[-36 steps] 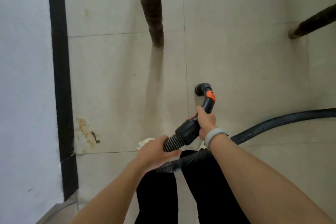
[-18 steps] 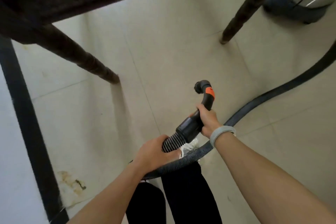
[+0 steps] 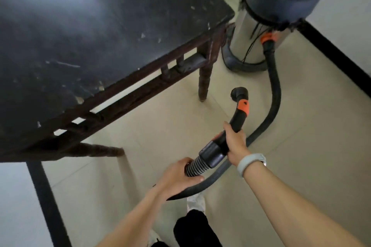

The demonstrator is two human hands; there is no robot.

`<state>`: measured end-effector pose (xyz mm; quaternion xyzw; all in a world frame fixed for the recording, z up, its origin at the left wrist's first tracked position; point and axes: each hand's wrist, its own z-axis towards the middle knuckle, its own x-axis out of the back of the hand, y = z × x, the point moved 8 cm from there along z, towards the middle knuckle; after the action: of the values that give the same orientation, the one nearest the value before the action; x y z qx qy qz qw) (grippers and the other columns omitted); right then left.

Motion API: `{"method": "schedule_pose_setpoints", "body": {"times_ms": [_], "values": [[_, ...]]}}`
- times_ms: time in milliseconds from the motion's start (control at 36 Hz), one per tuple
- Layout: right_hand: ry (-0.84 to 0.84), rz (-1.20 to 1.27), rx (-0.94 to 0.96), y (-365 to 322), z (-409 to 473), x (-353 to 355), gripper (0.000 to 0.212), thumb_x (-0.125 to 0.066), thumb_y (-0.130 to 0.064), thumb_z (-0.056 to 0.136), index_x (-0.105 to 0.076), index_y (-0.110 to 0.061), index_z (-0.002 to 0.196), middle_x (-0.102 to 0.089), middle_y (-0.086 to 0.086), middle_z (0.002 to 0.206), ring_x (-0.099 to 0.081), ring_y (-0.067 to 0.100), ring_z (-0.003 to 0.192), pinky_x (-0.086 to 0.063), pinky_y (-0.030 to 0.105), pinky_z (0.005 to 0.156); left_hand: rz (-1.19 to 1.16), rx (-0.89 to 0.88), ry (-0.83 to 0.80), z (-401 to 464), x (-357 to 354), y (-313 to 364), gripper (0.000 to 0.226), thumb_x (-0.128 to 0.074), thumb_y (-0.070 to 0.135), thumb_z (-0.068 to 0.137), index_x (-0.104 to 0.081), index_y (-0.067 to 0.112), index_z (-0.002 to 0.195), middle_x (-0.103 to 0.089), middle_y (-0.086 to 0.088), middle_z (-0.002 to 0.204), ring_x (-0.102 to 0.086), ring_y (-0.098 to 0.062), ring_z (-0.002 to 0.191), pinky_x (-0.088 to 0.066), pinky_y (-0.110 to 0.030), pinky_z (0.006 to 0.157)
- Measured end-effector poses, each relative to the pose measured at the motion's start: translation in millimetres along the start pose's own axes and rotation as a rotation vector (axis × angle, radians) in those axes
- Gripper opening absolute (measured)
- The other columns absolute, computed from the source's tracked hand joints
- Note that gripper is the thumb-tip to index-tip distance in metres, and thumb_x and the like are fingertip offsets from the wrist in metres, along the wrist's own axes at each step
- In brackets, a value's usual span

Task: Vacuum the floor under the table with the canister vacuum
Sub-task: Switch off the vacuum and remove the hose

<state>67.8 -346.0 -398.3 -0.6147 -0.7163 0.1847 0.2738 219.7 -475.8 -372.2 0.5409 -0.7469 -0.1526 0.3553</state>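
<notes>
Beside a dark table (image 3: 84, 26), we hold 1 vacuum handle (image 3: 236, 118) in 2 hands: our right hand (image 3: 235, 144) wraps the curved black handle below its orange collar, and our left hand (image 3: 177, 174) grips the ribbed cuff of the hose (image 3: 274, 90). The handle's open end hangs above the floor, near 1 of 2 visible turned table legs (image 3: 204, 78). 1 canister vacuum (image 3: 267, 16) stands upright past the table's corner, its 1 hose looping from an orange coupling down along the floor to our hands. 1 pale wristband (image 3: 251, 163) circles our right wrist. Beige floor tiles (image 3: 301, 146) meet white walls along black baseboard (image 3: 331, 54); the tabletop is scuffed and flecked.
</notes>
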Motion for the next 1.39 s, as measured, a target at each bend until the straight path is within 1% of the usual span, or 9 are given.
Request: {"method": "schedule_pose_setpoints", "body": {"times_ms": [167,250,417,556,861,1000,1083,1167,1389], "values": [[0.023,0.048,0.181,-129.1,-25.8,32.0,0.03,-0.061,-0.034,0.088,-0.051,-0.015,0.108,-0.06,0.008,0.103,-0.059,0.031,0.105,-0.047,0.048,0.097,0.006,-0.151,0.025,10.0,30.8,111.3,0.049,-0.067,0.058,0.061,-0.053,0.032,0.099,-0.065,0.007,0.089,-0.064,-0.013,0.084,-0.055,-0.041,0.076],[-0.013,0.079,0.276,-196.2,-42.3,42.4,0.015,-0.059,-0.03,0.091,-0.051,-0.018,0.09,-0.058,0.005,0.089,-0.059,0.028,0.093,-0.049,0.041,0.09,0.014,-0.238,0.035,15.4,45.7,166.1,0.041,-0.073,0.044,0.075,-0.047,0.034,0.106,-0.06,0.013,0.092,-0.062,-0.008,0.088,-0.056,-0.036,0.081],[-0.092,0.228,0.351,-304.4,-65.6,60.7,0.029,-0.058,-0.025,0.093,-0.048,-0.007,0.113,-0.058,0.008,0.08,-0.063,0.017,0.059,-0.054,0.03,0.058,-0.018,-0.419,0.075,26.7,83.4,264.3,0.044,-0.071,0.037,0.082,-0.049,0.024,0.118,-0.061,0.008,0.095,-0.061,-0.005,0.085,-0.053,-0.025,0.073],[-0.144,0.325,0.381,-382.2,-60.4,63.7,0.032,-0.056,-0.02,0.094,-0.046,0.002,0.116,-0.056,0.011,0.075,-0.059,0.02,0.057,-0.053,0.033,0.055,-0.032,-0.526,0.076,49.9,121.8,339.8,0.037,-0.068,0.034,0.086,-0.051,0.023,0.116,-0.06,0.01,0.092,-0.059,-0.001,0.079,-0.043,-0.013,0.063],[-0.212,0.035,0.445,-521.5,-2.4,45.8,0.026,-0.059,-0.018,0.092,-0.055,-0.004,0.113,-0.062,0.008,0.089,-0.062,0.022,0.079,-0.047,0.03,0.06,-0.356,-0.459,-0.057,147.2,171.0,473.3,0.032,-0.066,0.037,0.087,-0.052,0.019,0.11,-0.065,-0.001,0.085,-0.064,-0.011,0.067,-0.054,-0.027,0.065],[-0.228,-0.08,0.485,-563.8,31.6,52.0,0.031,-0.061,-0.019,0.091,-0.057,0.0,0.116,-0.065,0.019,0.109,-0.064,0.028,0.098,-0.055,0.037,0.081,-0.496,-0.452,-0.027,187.8,181.3,524.1,0.026,-0.072,0.036,0.083,-0.056,0.021,0.098,-0.067,-0.007,0.086,-0.067,-0.023,0.074,-0.056,-0.044,0.076],[-0.234,-0.162,0.495,-587.6,58.4,58.0,0.031,-0.064,-0.022,0.089,-0.059,-0.002,0.112,-0.066,0.021,0.108,-0.064,0.03,0.097,-0.051,0.043,0.089,-0.475,-0.435,0.003,212.7,182.6,553.6,0.028,-0.071,0.033,0.084,-0.056,0.016,0.102,-0.066,-0.007,0.087,-0.067,-0.02,0.076,-0.057,-0.036,0.072],[-0.283,-0.266,0.503,-612.6,89.3,62.3,0.029,-0.062,-0.024,0.09,-0.063,-0.003,0.11,-0.067,0.018,0.108,-0.063,0.026,0.095,-0.05,0.037,0.082,-0.514,-0.395,0.068,245.5,185.8,579.6,0.021,-0.067,0.026,0.087,-0.057,0.012,0.099,-0.063,-0.006,0.081,-0.064,-0.012,0.063,-0.051,-0.022,0.055],[-0.403,-0.408,0.469,-675.9,226.2,101.9,0.024,-0.048,-0.015,0.097,-0.059,-0.003,0.115,-0.056,0.002,0.078,-0.051,0.011,0.069,-0.04,0.022,0.062,-0.52,-0.245,0.355,352.0,181.0,627.7,0.012,-0.068,0.028,0.085,-0.063,0.02,0.077,-0.062,0.006,0.061,-0.061,-0.013,0.059,-0.046,-0.028,0.059]]}}
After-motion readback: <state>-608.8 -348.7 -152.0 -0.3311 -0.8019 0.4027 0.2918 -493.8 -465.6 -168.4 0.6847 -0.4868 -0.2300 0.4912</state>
